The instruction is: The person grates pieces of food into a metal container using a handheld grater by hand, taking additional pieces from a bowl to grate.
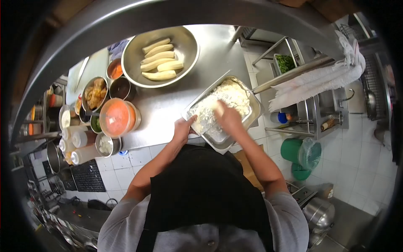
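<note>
A steel shelf (201, 16) arched nearest, across twelve o'clock. Just off centre toward two sat a metal pan (216, 136), likely stiff, best held by its rim; its pale mash (230, 93) looked soft, crumbly. The left hand (183, 129) clasped the rim at eight o'clock; the right hand (230, 120) blurred over the mash, finger spread impossible to tell. At ten stood a bowl (191, 52).

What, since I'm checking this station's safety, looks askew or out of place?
The metal pan sits diagonally at the corner of the counter and appears to jut past the edge, the left hand at its rim.
</note>
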Motion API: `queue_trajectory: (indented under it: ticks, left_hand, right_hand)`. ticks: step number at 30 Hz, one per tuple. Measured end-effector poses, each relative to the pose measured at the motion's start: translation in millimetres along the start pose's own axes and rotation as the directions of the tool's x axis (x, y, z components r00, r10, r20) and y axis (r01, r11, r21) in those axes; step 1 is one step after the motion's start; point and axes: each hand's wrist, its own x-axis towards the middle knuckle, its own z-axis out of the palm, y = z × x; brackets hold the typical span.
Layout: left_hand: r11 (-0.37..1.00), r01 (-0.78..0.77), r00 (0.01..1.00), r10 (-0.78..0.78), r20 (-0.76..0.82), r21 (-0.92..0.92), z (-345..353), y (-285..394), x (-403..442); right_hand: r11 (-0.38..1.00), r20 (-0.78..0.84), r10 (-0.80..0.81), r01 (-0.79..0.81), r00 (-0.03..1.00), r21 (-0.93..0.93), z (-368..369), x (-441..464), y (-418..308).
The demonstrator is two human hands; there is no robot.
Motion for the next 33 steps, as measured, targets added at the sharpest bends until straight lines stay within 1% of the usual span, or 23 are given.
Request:
queue_trajectory:
  ticks: [2,4,6,7,8,10,11,12,13,14,15,16,18,20,21,23,24,27,29,30,31,32,33]
  left_hand:
    - [0.984,0.164,0.986,-0.165,-0.011,-0.076,-2,-2,-6]
    - [0.978,0.209,0.978,-0.209,0.006,-0.019,-2,-1,-8]
    - [0.968,0.249,0.968,-0.249,0.022,0.03,-3,-2,-8]
    - [0.964,0.259,0.964,-0.262,0.045,0.053,-6,-1,-4]
    - [0.961,0.266,0.96,-0.271,0.07,0.076,-8,2,2]
    - [0.944,0.317,0.938,-0.326,0.114,0.095,-13,13,3]
    - [0.931,0.333,0.926,-0.353,0.135,0.15,-14,18,4]
    - [0.918,0.34,0.914,-0.373,0.158,0.202,-12,25,7]
    - [0.938,0.258,0.939,-0.3,0.166,0.233,-11,29,7]
    - [0.931,0.262,0.933,-0.312,0.181,0.252,-12,34,14]
    - [0.901,0.056,0.97,-0.151,0.19,0.43,-14,37,23]
    - [0.802,-0.148,0.972,0.009,0.236,0.579,-14,43,26]
    - [0.778,-0.133,0.934,-0.109,0.34,0.614,-18,59,43]
    - [0.752,0.002,0.873,-0.323,0.366,0.659,-21,68,65]
    - [0.746,0.0,0.868,-0.331,0.37,0.666,-21,69,65]
    - [0.738,0.195,0.716,-0.558,0.421,0.646,-16,69,65]
    - [0.742,0.243,0.681,-0.589,0.435,0.625,-14,66,60]
    - [0.778,0.222,0.731,-0.532,0.427,0.588,-13,46,37]
    - [0.828,0.177,0.785,-0.445,0.43,0.532,-15,30,19]
    - [0.854,0.16,0.8,-0.406,0.442,0.496,-17,25,9]
    - [0.847,0.216,0.825,-0.425,0.374,0.487,-17,23,0]
    - [0.847,0.217,0.819,-0.429,0.381,0.486,-20,20,-5]
    - [0.859,0.256,0.82,-0.436,0.37,0.443,-22,17,-9]
  right_hand:
    - [0.971,-0.073,-0.232,0.236,0.97,0.048,21,-37,-10]
    - [0.995,0.018,0.004,-0.005,1.0,0.098,15,-33,-3]
    - [0.992,-0.126,0.104,-0.093,0.987,0.089,6,-14,22]
    - [0.991,-0.2,0.094,-0.073,0.975,0.11,6,-6,30]
    - [0.99,-0.216,0.108,-0.085,0.97,0.115,10,-5,34]
    - [0.995,-0.325,0.08,-0.055,0.942,0.085,12,-10,22]
    - [0.967,-0.235,0.211,-0.168,0.949,0.189,9,-13,17]
    - [0.966,-0.252,0.22,-0.174,0.942,0.192,9,-14,14]
    - [0.953,-0.246,0.26,-0.206,0.934,0.224,11,-16,10]
    - [0.934,-0.232,0.308,-0.247,0.923,0.257,14,-21,9]
    - [0.924,-0.232,0.339,-0.276,0.912,0.265,18,-25,5]
    - [0.917,-0.271,0.368,-0.298,0.89,0.266,22,-26,0]
    - [0.91,-0.331,0.397,-0.32,0.856,0.264,15,-23,-7]
    - [0.896,-0.303,0.412,-0.322,0.86,0.304,12,-25,-16]
    - [0.891,-0.304,0.423,-0.331,0.853,0.311,15,-24,-15]
    - [0.911,-0.321,0.388,-0.307,0.864,0.275,21,-21,-9]
    - [0.906,-0.327,0.401,-0.317,0.856,0.279,25,-24,-8]
    - [0.921,-0.399,0.38,-0.303,0.835,0.243,29,-31,-11]
    - [0.901,-0.309,0.423,-0.36,0.852,0.241,27,-37,-19]
    - [0.896,-0.307,0.434,-0.373,0.847,0.24,31,-40,-21]
    - [0.915,-0.333,0.393,-0.331,0.857,0.23,36,-42,-21]
    - [0.934,-0.36,0.347,-0.285,0.866,0.215,39,-43,-22]
    - [0.936,-0.344,0.348,-0.304,0.872,0.178,40,-44,-27]
